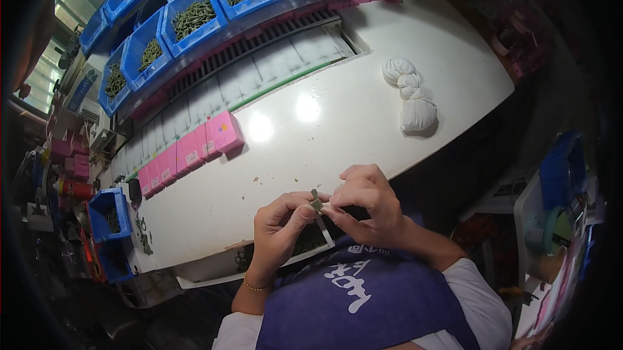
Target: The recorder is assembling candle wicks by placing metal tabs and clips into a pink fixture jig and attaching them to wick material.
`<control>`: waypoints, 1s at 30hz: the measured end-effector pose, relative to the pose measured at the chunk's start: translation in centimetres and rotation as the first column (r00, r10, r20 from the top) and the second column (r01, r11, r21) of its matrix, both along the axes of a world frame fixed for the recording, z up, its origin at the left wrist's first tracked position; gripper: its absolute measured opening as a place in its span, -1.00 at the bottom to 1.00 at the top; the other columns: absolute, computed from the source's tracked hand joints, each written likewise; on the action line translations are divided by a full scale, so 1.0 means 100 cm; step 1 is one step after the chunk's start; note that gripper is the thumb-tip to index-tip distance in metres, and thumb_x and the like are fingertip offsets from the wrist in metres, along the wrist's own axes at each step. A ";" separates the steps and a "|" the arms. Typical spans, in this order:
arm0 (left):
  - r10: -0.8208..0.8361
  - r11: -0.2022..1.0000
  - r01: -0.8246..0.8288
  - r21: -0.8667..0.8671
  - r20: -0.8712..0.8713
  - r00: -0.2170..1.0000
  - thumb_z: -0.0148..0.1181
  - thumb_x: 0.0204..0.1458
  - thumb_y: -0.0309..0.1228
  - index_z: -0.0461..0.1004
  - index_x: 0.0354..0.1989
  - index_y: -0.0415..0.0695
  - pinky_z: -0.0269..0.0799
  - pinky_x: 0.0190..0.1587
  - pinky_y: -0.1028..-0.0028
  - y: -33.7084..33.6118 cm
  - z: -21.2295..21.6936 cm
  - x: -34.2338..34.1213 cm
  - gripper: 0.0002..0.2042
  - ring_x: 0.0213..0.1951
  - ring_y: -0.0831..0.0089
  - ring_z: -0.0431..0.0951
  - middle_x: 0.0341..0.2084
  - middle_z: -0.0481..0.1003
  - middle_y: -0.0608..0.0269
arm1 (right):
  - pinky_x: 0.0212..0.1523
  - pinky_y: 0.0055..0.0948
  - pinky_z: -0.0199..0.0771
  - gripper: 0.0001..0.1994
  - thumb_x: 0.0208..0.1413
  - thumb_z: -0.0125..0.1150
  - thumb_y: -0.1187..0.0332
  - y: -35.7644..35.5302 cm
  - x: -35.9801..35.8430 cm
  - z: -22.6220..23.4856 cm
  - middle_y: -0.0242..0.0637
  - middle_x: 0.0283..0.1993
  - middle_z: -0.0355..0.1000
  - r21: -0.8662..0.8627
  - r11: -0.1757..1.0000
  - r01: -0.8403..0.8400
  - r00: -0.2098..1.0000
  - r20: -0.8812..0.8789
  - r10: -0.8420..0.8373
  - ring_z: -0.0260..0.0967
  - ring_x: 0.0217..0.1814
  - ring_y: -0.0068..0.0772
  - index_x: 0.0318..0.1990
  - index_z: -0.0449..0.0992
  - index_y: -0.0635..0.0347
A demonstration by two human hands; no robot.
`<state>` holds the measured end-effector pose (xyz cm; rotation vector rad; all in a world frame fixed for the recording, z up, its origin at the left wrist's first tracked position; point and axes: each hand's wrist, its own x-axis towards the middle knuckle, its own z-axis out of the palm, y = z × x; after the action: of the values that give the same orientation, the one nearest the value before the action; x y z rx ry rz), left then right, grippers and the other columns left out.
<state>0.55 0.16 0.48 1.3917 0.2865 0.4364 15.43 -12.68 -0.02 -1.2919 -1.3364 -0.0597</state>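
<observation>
Your white bench (337,123) curves wide, glossy under lamp glare. Blue bins (195,16) of dark green parts line its far edge, within reach. Pink boxes (195,145) sit in a row nearer you, and a knotted white cloth (412,97) lies well to the right. Your left hand (279,230) and right hand (366,204) meet at the near edge, fingers pinched from both sides on one small part (316,202), held above a tray of the same.

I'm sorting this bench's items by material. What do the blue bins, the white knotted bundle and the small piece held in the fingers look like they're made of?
The blue open-fronted bins look like moulded plastic: uniform colour, slight sheen. The white knotted bundle appears to be soft matte cloth, with folds and a knot. The small grey-green piece, pinched between left hand and right hand, is too small to judge.
</observation>
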 end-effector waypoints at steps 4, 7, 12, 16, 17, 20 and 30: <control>-0.023 0.997 0.024 -0.067 0.020 1.000 0.11 0.28 -0.43 0.51 -0.17 -0.33 0.51 -0.04 0.39 0.001 -0.005 -0.002 -0.82 -0.18 0.41 0.59 -0.20 0.60 0.02 | -0.19 -0.33 0.49 -0.59 -0.06 0.40 0.62 0.002 -0.001 0.001 -0.29 -0.19 0.53 0.005 1.000 0.023 1.000 -0.019 -0.023 0.40 -0.11 -0.22 -0.03 0.45 0.16; -0.046 0.997 0.048 -0.063 0.034 0.998 0.09 0.30 -0.42 0.49 -0.16 -0.32 0.50 -0.01 0.37 0.001 -0.007 -0.002 -0.82 -0.18 0.40 0.59 -0.17 0.59 -0.02 | -0.23 -0.39 0.50 -0.55 -0.06 0.39 0.63 0.002 -0.001 -0.001 -0.27 -0.15 0.53 0.008 1.000 0.000 1.000 -0.016 0.000 0.41 -0.11 -0.25 0.02 0.43 0.16; -0.054 0.997 0.056 -0.055 0.034 0.998 0.07 0.31 -0.42 0.48 -0.19 -0.31 0.46 0.08 0.32 0.000 -0.006 0.001 -0.83 -0.06 0.32 0.59 -0.13 0.59 -0.08 | -0.27 -0.44 0.51 -0.51 -0.08 0.40 0.65 0.001 -0.002 -0.005 -0.28 -0.15 0.53 -0.002 1.000 -0.013 0.999 -0.047 0.013 0.40 -0.11 -0.28 0.05 0.45 0.16; -0.014 0.996 0.016 -0.085 0.027 1.000 0.11 0.29 -0.36 0.45 -0.24 -0.29 0.42 -0.02 0.41 -0.003 -0.002 0.003 -0.80 -0.20 0.43 0.50 -0.26 0.55 0.10 | -0.25 -0.43 0.52 -0.49 -0.12 0.41 0.67 0.001 -0.001 -0.002 -0.30 -0.16 0.53 -0.003 1.000 -0.018 1.000 -0.019 0.018 0.40 -0.12 -0.28 0.05 0.47 0.16; -0.016 0.997 0.018 -0.078 0.021 1.000 0.11 0.29 -0.36 0.46 -0.24 -0.29 0.42 -0.02 0.41 -0.003 -0.003 0.003 -0.80 -0.20 0.43 0.50 -0.26 0.55 0.11 | -0.25 -0.43 0.52 -0.49 -0.12 0.41 0.67 0.001 -0.001 -0.002 -0.30 -0.16 0.53 -0.003 1.000 -0.017 1.000 -0.020 0.017 0.40 -0.12 -0.28 0.05 0.47 0.16; -0.064 0.994 0.066 -0.084 0.025 0.998 0.07 0.31 -0.42 0.48 -0.20 -0.30 0.38 0.20 0.20 0.002 -0.007 -0.001 -0.83 0.19 0.06 0.46 -0.13 0.59 -0.08 | -0.22 -0.40 0.52 -0.48 -0.15 0.40 0.68 0.002 -0.002 -0.004 -0.29 -0.16 0.53 0.021 1.000 -0.006 1.000 -0.018 0.007 0.39 -0.12 -0.27 0.04 0.47 0.16; -0.089 0.991 0.092 -0.093 0.037 0.995 0.07 0.31 -0.39 0.48 -0.19 -0.28 0.34 0.23 0.17 0.003 -0.010 0.001 -0.82 0.23 -0.02 0.41 -0.21 0.60 -0.01 | -0.16 -0.37 0.48 -0.59 -0.13 0.39 0.64 0.001 -0.002 -0.001 -0.33 -0.20 0.51 0.048 0.999 0.000 1.000 -0.001 0.000 0.41 -0.12 -0.26 -0.07 0.52 0.15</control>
<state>0.68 0.48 -0.49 1.2980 0.2139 0.3655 15.23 -12.60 -0.16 -1.2514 -1.3268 -0.0909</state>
